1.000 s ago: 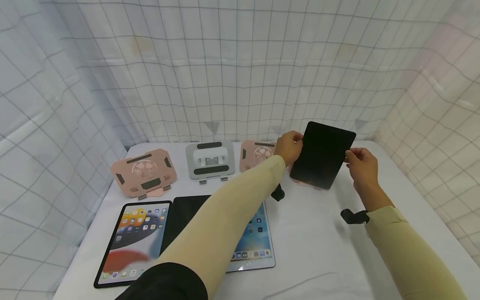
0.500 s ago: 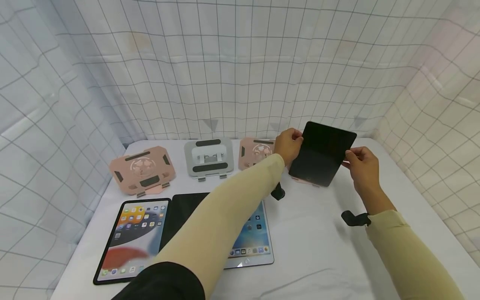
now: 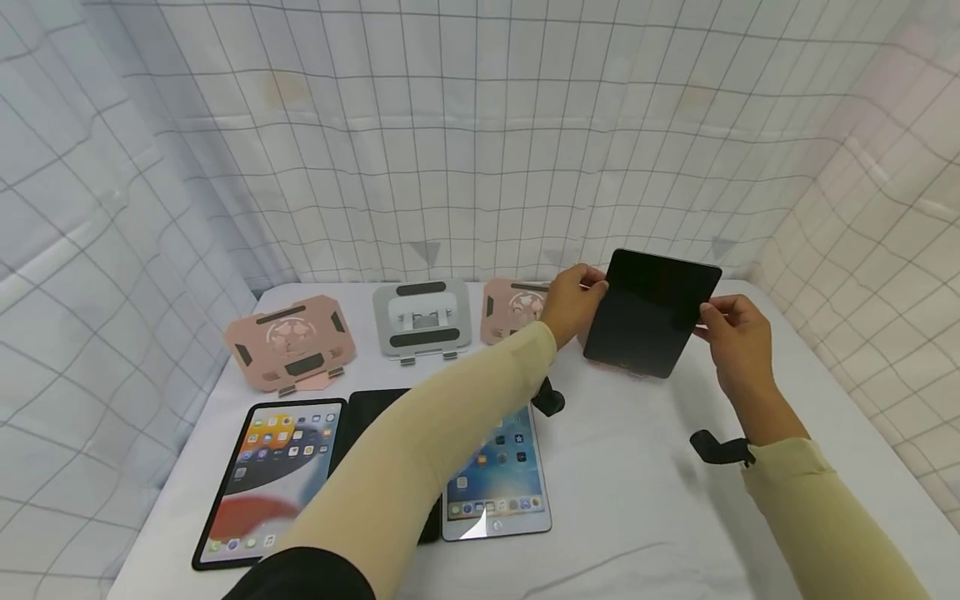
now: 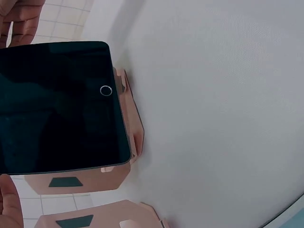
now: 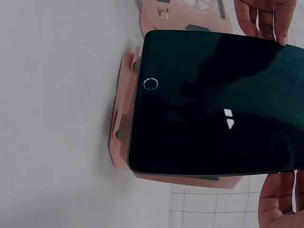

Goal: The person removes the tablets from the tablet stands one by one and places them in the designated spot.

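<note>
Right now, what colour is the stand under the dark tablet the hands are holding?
Pink, with dark pads; the stand under the tablet shows best in the right wrist view.

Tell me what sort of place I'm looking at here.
Probably a staged recording booth, not a home or shop: a white-covered table walled in by hanging grid-patterned sheets. Tablet stands stand in a row with tablets laid before them, while both hands hold a dark tablet against a pink stand.

Left hand (image 3: 572, 302) at frame centre, right hand (image 3: 737, 335) centre right, both arms outstretched, fingers curled in a pinch
</note>
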A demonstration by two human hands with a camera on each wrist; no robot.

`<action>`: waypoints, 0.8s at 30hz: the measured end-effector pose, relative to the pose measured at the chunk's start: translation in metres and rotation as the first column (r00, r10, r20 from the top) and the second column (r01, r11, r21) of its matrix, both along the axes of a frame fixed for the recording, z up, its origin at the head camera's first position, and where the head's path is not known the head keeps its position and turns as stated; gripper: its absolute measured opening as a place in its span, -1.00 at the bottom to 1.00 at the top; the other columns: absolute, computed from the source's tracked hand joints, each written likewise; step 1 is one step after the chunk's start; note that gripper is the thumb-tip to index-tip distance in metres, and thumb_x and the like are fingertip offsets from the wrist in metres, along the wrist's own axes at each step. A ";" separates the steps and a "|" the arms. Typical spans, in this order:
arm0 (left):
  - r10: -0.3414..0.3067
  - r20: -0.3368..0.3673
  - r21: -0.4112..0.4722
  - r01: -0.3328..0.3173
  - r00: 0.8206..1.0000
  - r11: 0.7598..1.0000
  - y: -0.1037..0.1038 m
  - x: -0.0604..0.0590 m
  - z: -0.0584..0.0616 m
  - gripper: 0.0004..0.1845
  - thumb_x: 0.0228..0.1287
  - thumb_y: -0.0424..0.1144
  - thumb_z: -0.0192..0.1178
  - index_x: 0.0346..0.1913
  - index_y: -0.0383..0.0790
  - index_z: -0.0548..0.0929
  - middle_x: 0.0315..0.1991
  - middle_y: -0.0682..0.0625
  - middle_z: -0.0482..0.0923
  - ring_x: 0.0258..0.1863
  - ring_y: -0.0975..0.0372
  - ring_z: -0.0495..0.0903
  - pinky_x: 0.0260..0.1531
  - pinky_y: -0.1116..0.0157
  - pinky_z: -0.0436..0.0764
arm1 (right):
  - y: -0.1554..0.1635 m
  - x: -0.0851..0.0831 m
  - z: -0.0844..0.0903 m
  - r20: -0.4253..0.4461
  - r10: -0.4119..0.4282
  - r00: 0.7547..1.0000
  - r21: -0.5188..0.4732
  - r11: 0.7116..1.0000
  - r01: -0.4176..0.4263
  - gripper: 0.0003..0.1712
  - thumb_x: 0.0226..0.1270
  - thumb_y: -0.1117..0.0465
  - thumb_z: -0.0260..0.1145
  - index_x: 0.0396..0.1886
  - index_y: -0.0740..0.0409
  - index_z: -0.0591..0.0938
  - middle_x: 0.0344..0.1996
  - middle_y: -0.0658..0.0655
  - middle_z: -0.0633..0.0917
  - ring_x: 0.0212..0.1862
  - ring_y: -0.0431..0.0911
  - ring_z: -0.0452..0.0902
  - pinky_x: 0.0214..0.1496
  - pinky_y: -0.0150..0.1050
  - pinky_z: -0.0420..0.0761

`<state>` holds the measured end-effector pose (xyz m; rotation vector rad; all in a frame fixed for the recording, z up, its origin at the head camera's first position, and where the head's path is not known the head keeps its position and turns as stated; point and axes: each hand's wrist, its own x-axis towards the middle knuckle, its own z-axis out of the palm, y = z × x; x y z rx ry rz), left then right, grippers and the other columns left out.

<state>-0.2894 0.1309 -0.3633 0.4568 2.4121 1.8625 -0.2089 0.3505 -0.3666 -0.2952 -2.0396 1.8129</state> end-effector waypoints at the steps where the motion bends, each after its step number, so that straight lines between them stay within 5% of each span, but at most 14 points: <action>1: -0.007 -0.001 0.007 0.007 1.000 1.000 -0.002 0.001 0.000 -0.88 0.49 -0.19 0.15 -0.06 -0.10 0.63 -0.14 0.11 0.57 -0.15 0.29 0.55 -0.19 0.38 0.58 | -0.001 0.001 0.001 -0.003 0.005 1.000 0.001 1.000 -0.005 -0.93 0.49 0.29 0.19 -0.24 0.07 0.58 -0.20 0.08 0.54 -0.19 -0.19 0.60 -0.15 -0.49 0.62; 7: -0.052 0.018 0.056 0.051 0.998 0.997 -0.017 0.012 -0.001 -0.86 0.48 -0.19 0.15 -0.03 -0.14 0.62 -0.16 0.10 0.57 -0.19 0.27 0.56 -0.24 0.39 0.61 | -0.006 0.009 0.004 0.025 0.041 0.999 0.038 0.998 -0.042 -0.97 0.50 0.25 0.19 -0.19 0.10 0.55 -0.21 0.10 0.52 -0.16 -0.15 0.56 -0.14 -0.47 0.63; 14: -0.057 0.070 0.106 0.050 0.996 0.993 -0.029 0.025 -0.004 -0.87 0.47 -0.20 0.18 -0.06 -0.14 0.63 -0.21 0.09 0.57 -0.23 0.27 0.57 -0.20 0.37 0.62 | -0.010 0.017 0.002 0.046 0.102 0.994 0.094 0.990 -0.106 -0.73 0.51 0.19 0.19 -0.04 0.34 0.46 -0.21 0.11 0.51 -0.17 -0.14 0.55 -0.14 -0.45 0.64; 19: -0.073 0.089 0.132 0.061 0.993 0.989 -0.038 0.038 -0.006 -0.91 0.45 -0.28 0.19 -0.09 -0.20 0.62 -0.22 0.03 0.57 -0.25 0.24 0.59 -0.19 0.35 0.65 | -0.010 0.024 -0.004 0.061 0.171 0.983 0.084 0.981 -0.176 -0.78 0.50 0.19 0.22 -0.09 0.28 0.48 -0.24 0.11 0.51 -0.19 -0.14 0.54 -0.14 -0.43 0.65; 24: -0.095 0.121 0.135 0.078 0.988 0.988 -0.047 0.048 -0.007 -0.91 0.44 -0.32 0.19 -0.09 -0.24 0.62 -0.20 0.00 0.57 -0.25 0.24 0.58 -0.19 0.37 0.66 | -0.009 0.033 -0.007 0.027 0.277 0.961 0.027 0.960 -0.278 -0.78 0.48 0.31 0.21 -0.12 0.44 0.46 -0.30 0.14 0.51 -0.26 -0.14 0.56 -0.19 -0.36 0.69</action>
